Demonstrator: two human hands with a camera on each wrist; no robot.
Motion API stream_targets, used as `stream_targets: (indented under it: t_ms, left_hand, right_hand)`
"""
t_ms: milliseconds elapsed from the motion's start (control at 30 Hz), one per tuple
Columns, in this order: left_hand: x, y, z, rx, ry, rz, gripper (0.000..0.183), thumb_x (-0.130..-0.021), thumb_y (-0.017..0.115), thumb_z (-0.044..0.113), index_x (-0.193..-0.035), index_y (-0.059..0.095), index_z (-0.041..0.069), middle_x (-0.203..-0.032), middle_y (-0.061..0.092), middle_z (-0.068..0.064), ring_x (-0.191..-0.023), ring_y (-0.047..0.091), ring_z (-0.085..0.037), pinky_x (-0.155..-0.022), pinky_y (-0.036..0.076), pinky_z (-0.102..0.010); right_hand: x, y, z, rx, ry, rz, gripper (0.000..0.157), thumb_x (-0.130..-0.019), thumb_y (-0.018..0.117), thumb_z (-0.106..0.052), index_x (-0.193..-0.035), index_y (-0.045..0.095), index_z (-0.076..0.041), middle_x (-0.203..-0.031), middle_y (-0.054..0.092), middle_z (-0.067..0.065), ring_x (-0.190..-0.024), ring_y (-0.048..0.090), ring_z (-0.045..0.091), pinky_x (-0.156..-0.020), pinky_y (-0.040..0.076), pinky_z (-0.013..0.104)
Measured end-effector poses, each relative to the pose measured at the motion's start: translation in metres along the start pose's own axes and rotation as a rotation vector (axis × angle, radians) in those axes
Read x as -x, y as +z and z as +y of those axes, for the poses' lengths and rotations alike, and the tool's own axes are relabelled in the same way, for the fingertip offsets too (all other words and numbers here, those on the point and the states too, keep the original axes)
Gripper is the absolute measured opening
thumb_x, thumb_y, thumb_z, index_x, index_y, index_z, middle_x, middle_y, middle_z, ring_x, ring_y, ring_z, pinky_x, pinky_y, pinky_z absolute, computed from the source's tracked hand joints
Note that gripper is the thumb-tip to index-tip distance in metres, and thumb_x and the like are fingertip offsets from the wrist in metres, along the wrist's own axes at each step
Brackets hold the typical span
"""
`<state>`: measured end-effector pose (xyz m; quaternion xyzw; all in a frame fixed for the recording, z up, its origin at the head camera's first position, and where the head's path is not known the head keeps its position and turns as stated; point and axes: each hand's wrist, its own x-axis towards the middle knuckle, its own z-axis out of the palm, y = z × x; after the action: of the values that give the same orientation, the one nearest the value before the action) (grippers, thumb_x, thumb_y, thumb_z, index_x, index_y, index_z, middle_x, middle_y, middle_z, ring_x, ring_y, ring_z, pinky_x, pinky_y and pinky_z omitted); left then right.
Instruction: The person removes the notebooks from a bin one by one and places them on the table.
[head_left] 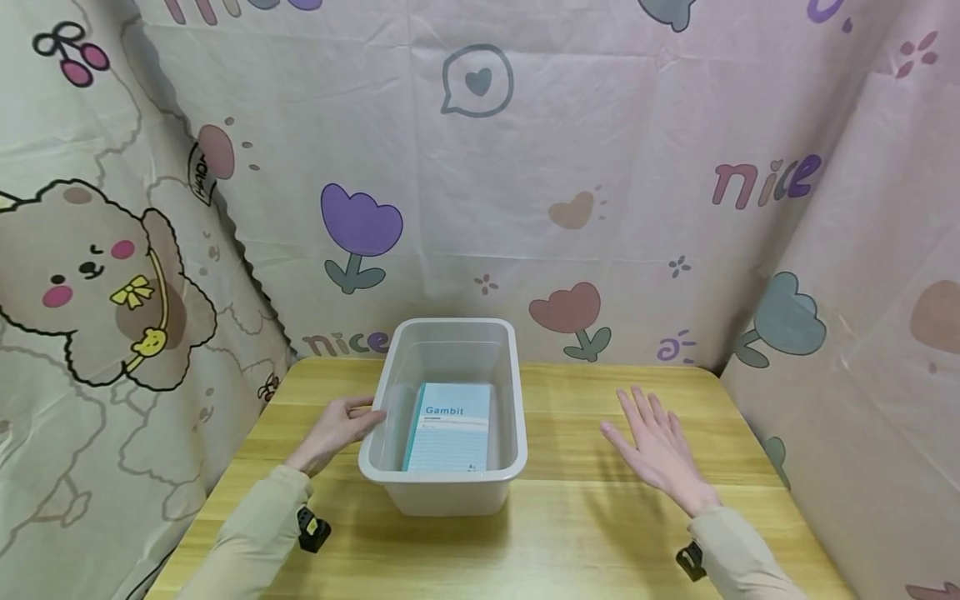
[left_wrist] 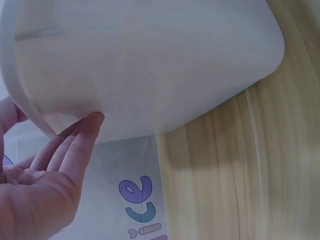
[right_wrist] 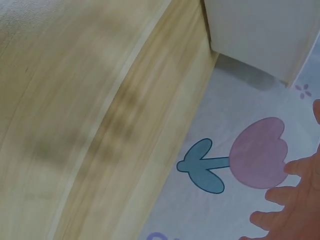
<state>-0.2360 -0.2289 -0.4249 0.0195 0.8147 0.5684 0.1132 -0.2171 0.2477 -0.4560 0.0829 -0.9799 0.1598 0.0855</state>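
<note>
A pale grey plastic bin [head_left: 450,497] stands on the wooden table, left of its middle. Inside it lies a light blue notebook [head_left: 452,429] with "Gambit" printed on the cover. My left hand [head_left: 341,431] grips the bin's left rim, thumb over the edge and fingers under it. In the left wrist view the fingertips [left_wrist: 95,119] press against the bin's outer wall [left_wrist: 165,60]. My right hand [head_left: 655,440] hovers over the table to the right of the bin, fingers spread and holding nothing. Part of the right hand [right_wrist: 295,205] shows at the right wrist view's corner.
The wooden table [head_left: 585,533] reaches back to a patterned cloth [head_left: 465,192] hung behind it and on both sides. Each sleeve carries a small black device, one at the left wrist [head_left: 312,530] and one at the right wrist [head_left: 691,561].
</note>
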Motion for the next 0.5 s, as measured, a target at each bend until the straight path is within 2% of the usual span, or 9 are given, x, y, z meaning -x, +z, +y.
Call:
stream_targets:
  t_ms: [233,500]
  left_hand:
    - [0.002,-0.001,0.001,0.038,0.028,-0.055,0.055,-0.084,0.058,0.018,-0.128,0.038,-0.008,-0.116,0.054,-0.030,-0.102,0.059,-0.037,-0.082,0.054,-0.039]
    - [0.011,0.002,0.002,0.073,0.082,-0.136,0.056,-0.083,0.060,0.017,-0.126,0.039,-0.011,-0.110,0.060,-0.026,-0.097,0.062,-0.033,-0.082,0.054,-0.040]
  right_hand:
    - [-0.002,-0.002,-0.007,0.022,-0.022,0.009,0.072,-0.086,0.032,-0.062,-0.144,0.009,-0.026,-0.151,0.007,0.009,-0.137,0.008,0.039,-0.107,0.005,0.062]
    - [-0.008,-0.009,-0.021,0.033,-0.056,0.030,0.072,-0.085,0.032,-0.063,-0.143,0.011,-0.027,-0.151,0.010,0.008,-0.137,0.009,0.037,-0.108,0.006,0.061]
